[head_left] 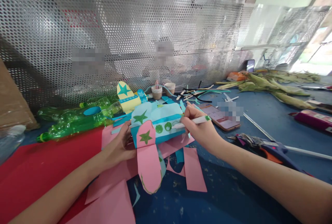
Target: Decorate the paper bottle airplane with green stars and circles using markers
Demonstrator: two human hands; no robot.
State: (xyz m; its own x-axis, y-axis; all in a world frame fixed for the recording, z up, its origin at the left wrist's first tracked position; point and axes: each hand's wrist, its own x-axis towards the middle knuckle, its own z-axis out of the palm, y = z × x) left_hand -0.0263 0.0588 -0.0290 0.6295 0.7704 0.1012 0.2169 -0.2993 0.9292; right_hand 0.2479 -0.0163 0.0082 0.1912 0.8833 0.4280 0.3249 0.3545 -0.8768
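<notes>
My left hand (126, 141) is wrapped round the left end of a blue paper craft (166, 108), its fingers partly hidden behind it. Pink paper wings (149, 168) with a green star and a green line near the edge cross the craft's left part. Pinched in my right hand (195, 122) is a white marker (201, 119) with a green end, its tip at a row of circles on the pale band. Two circles left of the tip are green. A yellow paper craft (129, 103) with a blue star lies just behind.
Green plastic bottles (85, 125) lie at the left, behind red paper (52, 168). Pink scraps (194, 168) are in front. A phone (220, 116), a glue gun (269, 149) and a purple bottle (313, 119) sit at the right. Behind are two small cups (170, 89) and corn husks (264, 85).
</notes>
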